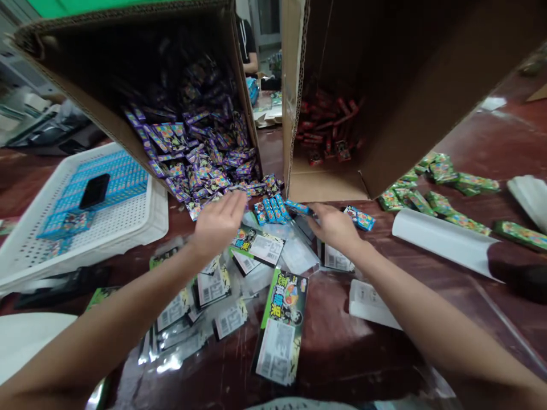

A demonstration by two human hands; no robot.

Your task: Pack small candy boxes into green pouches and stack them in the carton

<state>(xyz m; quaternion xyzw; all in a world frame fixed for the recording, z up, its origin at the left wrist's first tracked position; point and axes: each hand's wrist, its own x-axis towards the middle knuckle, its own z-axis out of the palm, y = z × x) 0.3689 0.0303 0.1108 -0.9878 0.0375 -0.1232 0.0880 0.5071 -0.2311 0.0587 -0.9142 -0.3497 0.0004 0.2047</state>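
Observation:
My left hand (222, 219) is stretched out flat, fingers extended, at the front of the purple candy packets (209, 171) spilling from a carton. Just right of its fingertips, several blue candy packets (273, 209) lie side by side. My right hand (335, 228) pinches another blue candy packet (298, 208) by its right end, close to that row. Another blue packet (359, 218) rests beyond the right hand's knuckles. Below the hands lie clear plastic sleeves (297, 250) and printed black-and-green header cards (282, 324) with white labels.
A carton (327, 185) holding red packets (331, 128) stands at right. Green packets (440, 193) and a white scoop-like trough (447, 242) lie beside it. At left, a white basket (158, 210) holds blue packets and a phone (94, 191). Another person (248, 45) sits behind.

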